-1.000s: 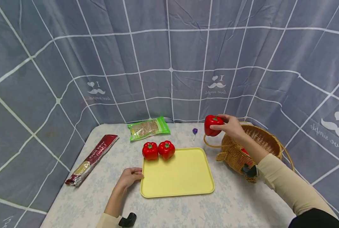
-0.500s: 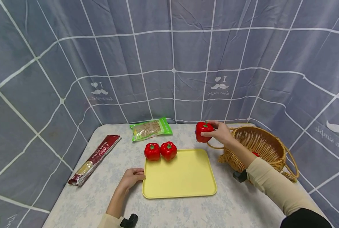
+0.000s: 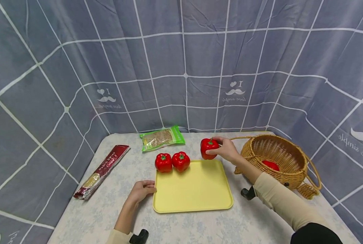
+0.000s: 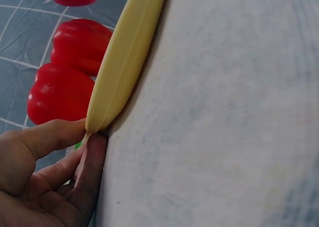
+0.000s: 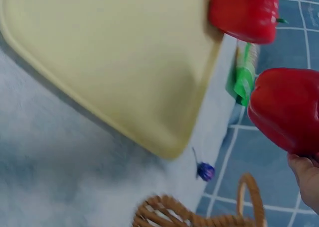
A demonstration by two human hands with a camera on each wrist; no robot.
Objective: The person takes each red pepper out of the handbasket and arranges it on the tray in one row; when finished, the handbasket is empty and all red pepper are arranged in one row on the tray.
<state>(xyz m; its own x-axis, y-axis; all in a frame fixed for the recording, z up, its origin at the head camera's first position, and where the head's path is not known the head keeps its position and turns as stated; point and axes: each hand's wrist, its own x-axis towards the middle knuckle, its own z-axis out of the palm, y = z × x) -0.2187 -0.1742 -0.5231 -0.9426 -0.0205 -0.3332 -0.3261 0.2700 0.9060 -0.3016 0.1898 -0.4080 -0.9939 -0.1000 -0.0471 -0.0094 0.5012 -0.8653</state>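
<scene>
My left hand pinches the left edge of a yellow tray. In the left wrist view its thumb lies on the rim, other fingers under it. My right hand grips a red bell pepper above the tray's far right part, apart from the tray in the right wrist view. Two red bell peppers sit side by side at the tray's far left corner, a left one and a right one. Right of the tray, a wicker basket contains another red thing, partly hidden.
Behind the peppers lies a green packet of dried noodles. A long maroon packet lies at the table's left. A purple lollipop rests between tray and basket handle, hidden in the head view. A grey checked curtain surrounds the table.
My right hand has carried the bell pepper leftward from beside the basket to over the tray's far edge, and lower. The basket has turned somewhat. My left hand stays on the tray.
</scene>
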